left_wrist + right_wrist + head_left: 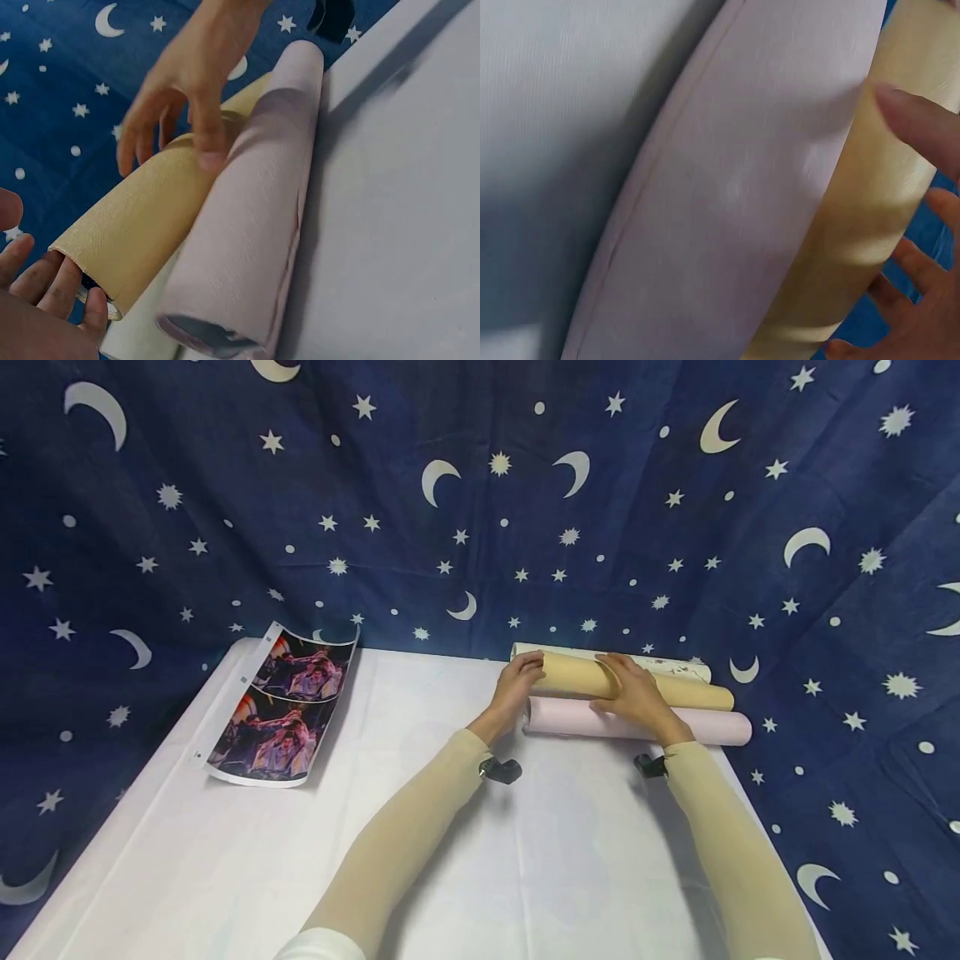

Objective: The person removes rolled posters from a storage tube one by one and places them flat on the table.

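Note:
A yellow wallpaper roll lies between a pink wallpaper roll in front and a cream, flower-printed wallpaper roll behind. At the yellow roll's left end is my left hand; in the left wrist view its fingers touch the hollow end. My right hand arches across the middle of the yellow roll. Its spread fingers are on the far side, while the thumb stays over the near side. Whether the right fingers press on the roll is hard to tell.
A curled printed sheet with two dark, colourful pictures lies at the left of the white-covered table. A navy curtain with moons and stars hangs behind the table and along both sides.

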Motion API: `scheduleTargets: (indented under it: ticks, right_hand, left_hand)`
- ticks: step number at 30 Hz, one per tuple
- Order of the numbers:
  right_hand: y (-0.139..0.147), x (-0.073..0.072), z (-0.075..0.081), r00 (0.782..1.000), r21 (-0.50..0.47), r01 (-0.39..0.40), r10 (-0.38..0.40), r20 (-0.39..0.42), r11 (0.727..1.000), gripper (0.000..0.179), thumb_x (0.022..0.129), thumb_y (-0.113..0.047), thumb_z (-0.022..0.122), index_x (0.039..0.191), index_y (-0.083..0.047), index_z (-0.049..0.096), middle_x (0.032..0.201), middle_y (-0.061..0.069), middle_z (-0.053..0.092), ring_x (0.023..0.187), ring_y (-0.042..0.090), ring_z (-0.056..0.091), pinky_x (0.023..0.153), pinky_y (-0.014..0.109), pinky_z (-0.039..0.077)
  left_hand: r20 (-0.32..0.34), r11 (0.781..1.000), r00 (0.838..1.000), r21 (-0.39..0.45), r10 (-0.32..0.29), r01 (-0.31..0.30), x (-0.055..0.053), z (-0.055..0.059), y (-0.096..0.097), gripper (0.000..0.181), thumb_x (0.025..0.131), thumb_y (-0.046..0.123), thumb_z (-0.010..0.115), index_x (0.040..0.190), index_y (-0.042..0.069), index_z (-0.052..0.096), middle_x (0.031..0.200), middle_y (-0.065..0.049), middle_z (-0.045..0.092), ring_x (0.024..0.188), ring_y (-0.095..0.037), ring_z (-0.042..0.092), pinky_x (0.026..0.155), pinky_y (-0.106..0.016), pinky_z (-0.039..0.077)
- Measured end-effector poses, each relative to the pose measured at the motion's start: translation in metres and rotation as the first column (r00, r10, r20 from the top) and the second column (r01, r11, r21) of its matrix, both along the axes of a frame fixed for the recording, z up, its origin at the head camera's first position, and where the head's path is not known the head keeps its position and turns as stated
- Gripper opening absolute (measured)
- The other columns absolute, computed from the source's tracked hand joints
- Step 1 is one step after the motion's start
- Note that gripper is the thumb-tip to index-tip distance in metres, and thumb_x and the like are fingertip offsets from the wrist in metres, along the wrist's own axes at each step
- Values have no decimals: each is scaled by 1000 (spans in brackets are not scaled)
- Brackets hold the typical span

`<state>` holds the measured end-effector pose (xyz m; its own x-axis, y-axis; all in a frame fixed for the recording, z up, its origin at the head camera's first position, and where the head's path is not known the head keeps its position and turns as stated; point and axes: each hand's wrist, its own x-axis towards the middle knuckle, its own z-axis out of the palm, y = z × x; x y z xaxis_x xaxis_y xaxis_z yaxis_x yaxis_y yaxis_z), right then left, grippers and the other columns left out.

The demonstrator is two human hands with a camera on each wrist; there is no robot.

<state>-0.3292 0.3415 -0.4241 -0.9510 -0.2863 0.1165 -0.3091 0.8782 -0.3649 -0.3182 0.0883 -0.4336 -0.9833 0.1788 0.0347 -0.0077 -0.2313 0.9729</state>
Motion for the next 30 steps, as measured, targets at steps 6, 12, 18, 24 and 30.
scheduleTargets:
  ticks: [6, 12, 18, 24, 30]
  right_hand:
    - [9, -4, 3, 1000, 79, 1, -1, 2, 997, 87, 81, -25, 80, 153, -17, 32, 153, 18, 37, 142, 43, 30, 112, 75, 9]
    - [10, -3, 5, 998, 154, -44, 50, -32, 987, 84, 83, -12, 75, 153, -18, 30, 149, 22, 40, 138, 47, 33, 108, 79, 7]
    - [14, 0, 0, 990, 194, -78, 99, -99, 978, 82, 86, -15, 75, 154, -18, 29, 142, 23, 45, 131, 49, 39, 107, 78, 15]
    - [14, 2, -3, 968, 202, -101, 144, -208, 974, 82, 85, -18, 76, 154, -18, 31, 138, 24, 46, 130, 49, 39, 108, 71, 22]
    - [9, 7, 4, 934, 256, -87, 168, -314, 963, 81, 82, -22, 78, 151, -22, 36, 135, 22, 49, 125, 49, 42, 104, 69, 28]
  left_hand:
    - [-12, 1000, 1000, 22, 3, -2, 6, 11, 4, 40, 95, 6, 55, 135, 4, 55, 140, -13, 57, 132, -22, 53, 109, -34, 44]
    - [-14, 1000, 1000, 15, -9, 9, 10, 17, 6, 42, 94, 6, 55, 136, 2, 54, 139, -17, 56, 128, -27, 54, 109, -37, 44]
    - [-6, 1000, 1000, 4, -25, 25, 14, 21, 6, 42, 95, 5, 53, 137, 5, 53, 140, -16, 54, 130, -24, 52, 111, -36, 42]
    - [-34, 997, 999, -76, -29, 26, 17, 23, 2, 45, 98, 9, 54, 142, 8, 47, 138, -13, 56, 130, -23, 53, 111, -36, 43]
    - [-77, 985, 997, -171, -14, 1, 17, 22, -8, 47, 96, 15, 59, 142, 11, 49, 126, -8, 62, 119, -21, 60, 103, -32, 48]
